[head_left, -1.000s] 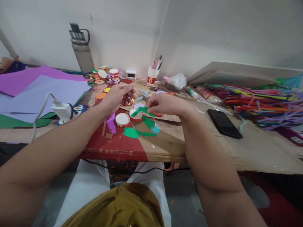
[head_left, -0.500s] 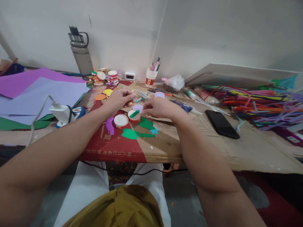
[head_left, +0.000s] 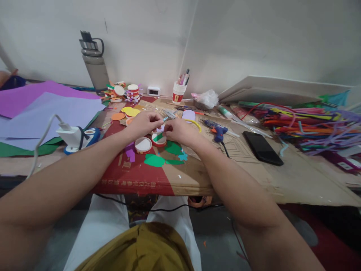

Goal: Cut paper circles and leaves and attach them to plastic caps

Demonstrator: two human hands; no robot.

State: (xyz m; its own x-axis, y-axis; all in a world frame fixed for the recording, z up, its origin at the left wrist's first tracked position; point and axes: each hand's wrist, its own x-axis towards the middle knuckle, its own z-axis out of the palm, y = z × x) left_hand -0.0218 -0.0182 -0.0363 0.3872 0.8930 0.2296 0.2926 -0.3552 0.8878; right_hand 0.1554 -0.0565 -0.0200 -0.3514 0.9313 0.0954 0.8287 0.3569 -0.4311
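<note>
My left hand point(head_left: 145, 123) and my right hand point(head_left: 178, 130) are close together above the cardboard, fingers bent inward. Between their fingertips is a small light-purple paper piece point(head_left: 160, 128); which hand grips it is hard to make out. Just below lies a round white cup piece with a red rim point(head_left: 159, 140), a green strip across it. Beside it on the left is a second round white piece point(head_left: 143, 145). Green paper cutouts point(head_left: 154, 160) lie nearer the front edge, with a blue flower shape point(head_left: 183, 156) to their right and purple scraps point(head_left: 130, 152) to the left.
A glue gun point(head_left: 219, 132) and a black phone point(head_left: 262, 148) lie to the right, before a pile of coloured pipe cleaners point(head_left: 318, 128). At the back stand a bottle point(head_left: 96, 71) and a cup of pens point(head_left: 179, 92). A white plug point(head_left: 72, 136) sits left.
My right hand has moved slightly left, closer to my left hand. The glue gun and a yellow curved strip, hidden before, now show. The whole view has shifted a little.
</note>
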